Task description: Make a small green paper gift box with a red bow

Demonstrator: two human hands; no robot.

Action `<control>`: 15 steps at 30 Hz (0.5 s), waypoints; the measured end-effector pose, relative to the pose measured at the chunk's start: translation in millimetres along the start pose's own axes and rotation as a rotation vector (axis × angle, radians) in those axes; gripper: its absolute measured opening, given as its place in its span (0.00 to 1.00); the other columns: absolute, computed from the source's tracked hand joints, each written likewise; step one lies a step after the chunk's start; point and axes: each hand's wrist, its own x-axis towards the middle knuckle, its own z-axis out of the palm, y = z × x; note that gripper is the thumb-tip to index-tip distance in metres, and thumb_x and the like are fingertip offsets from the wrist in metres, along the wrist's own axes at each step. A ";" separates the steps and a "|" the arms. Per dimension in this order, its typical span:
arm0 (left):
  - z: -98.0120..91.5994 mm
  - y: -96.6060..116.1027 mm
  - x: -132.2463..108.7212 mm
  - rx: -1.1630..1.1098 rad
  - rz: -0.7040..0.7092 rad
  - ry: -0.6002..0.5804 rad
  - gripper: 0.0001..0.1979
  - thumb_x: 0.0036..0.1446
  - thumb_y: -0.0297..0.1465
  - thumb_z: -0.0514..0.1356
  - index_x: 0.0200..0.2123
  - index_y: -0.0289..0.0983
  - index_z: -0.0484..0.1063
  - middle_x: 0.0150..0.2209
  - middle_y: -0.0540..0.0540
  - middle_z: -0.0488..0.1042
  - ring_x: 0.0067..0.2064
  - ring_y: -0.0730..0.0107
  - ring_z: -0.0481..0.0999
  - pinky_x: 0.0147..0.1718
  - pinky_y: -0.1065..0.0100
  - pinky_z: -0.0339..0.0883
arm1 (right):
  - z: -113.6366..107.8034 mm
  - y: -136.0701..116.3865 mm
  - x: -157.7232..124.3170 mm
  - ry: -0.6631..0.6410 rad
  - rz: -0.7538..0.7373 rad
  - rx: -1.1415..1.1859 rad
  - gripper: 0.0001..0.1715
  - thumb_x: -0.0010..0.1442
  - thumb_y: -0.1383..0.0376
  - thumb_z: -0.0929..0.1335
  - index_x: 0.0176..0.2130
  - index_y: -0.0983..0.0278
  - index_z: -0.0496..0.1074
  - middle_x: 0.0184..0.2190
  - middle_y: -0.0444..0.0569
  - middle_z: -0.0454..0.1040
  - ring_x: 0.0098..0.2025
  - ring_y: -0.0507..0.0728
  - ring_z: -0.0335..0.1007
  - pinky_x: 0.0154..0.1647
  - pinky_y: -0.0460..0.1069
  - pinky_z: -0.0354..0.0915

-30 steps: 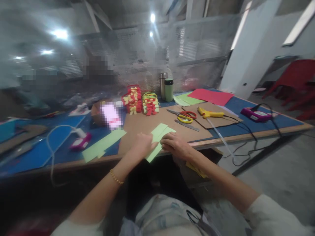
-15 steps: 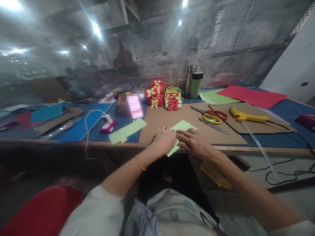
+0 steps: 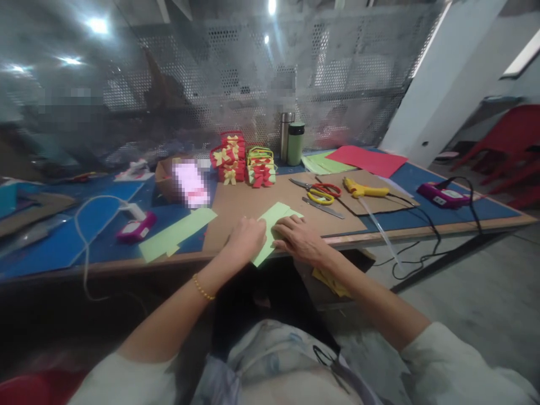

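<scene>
A folded piece of light green paper (image 3: 273,214) lies at the table's front edge, its near corner sticking out past it. My left hand (image 3: 248,239) is closed at the paper's left edge, fingers curled and thumb side against the sheet. My right hand (image 3: 301,239) rests flat on the paper's right part, fingers stretched out and covering some of it. Brown cardboard (image 3: 228,205) lies under the paper. To the left is a separate light green paper strip (image 3: 179,233). Scissors with red and yellow handles (image 3: 323,194) and a metal blade-like tool (image 3: 324,208) lie beyond my right hand.
A yellow glue gun (image 3: 367,190) with a clear stick rests on cardboard at right. Red and green bow-trimmed paper pieces (image 3: 230,163) stand behind, near a green bottle (image 3: 296,145). Purple power sockets (image 3: 445,195) sit at the right; a blurred-out bright screen (image 3: 190,184) is at left.
The view has turned to the right, so everything sits further left. My right fingers have drawn away from my left hand, showing more green paper between them.
</scene>
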 end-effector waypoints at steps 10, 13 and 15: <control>-0.4 2.2 5.6 -0.098 -0.081 0.002 0.13 0.64 0.21 0.53 0.47 0.31 0.76 0.40 0.30 0.81 0.47 0.46 0.82 0.44 0.55 0.72 | -5.6 -0.4 7.1 -0.048 0.006 -0.011 0.17 0.70 0.54 0.66 0.49 0.63 0.74 0.47 0.57 0.75 0.47 0.62 0.63 0.45 0.55 0.56; -5.7 -25.1 15.3 -0.220 -0.169 0.047 0.14 0.63 0.22 0.52 0.46 0.32 0.76 0.41 0.32 0.81 0.47 0.48 0.81 0.44 0.56 0.72 | -9.6 -0.9 8.8 -0.086 -0.019 -0.011 0.19 0.69 0.55 0.68 0.53 0.63 0.73 0.50 0.57 0.76 0.48 0.63 0.64 0.45 0.55 0.57; -6.6 -46.3 20.8 -0.329 -0.225 0.078 0.15 0.61 0.22 0.53 0.46 0.30 0.76 0.42 0.31 0.81 0.47 0.49 0.80 0.44 0.58 0.71 | -11.4 -1.1 10.6 -0.107 -0.050 -0.013 0.20 0.70 0.57 0.67 0.57 0.61 0.72 0.55 0.56 0.76 0.48 0.63 0.64 0.46 0.56 0.57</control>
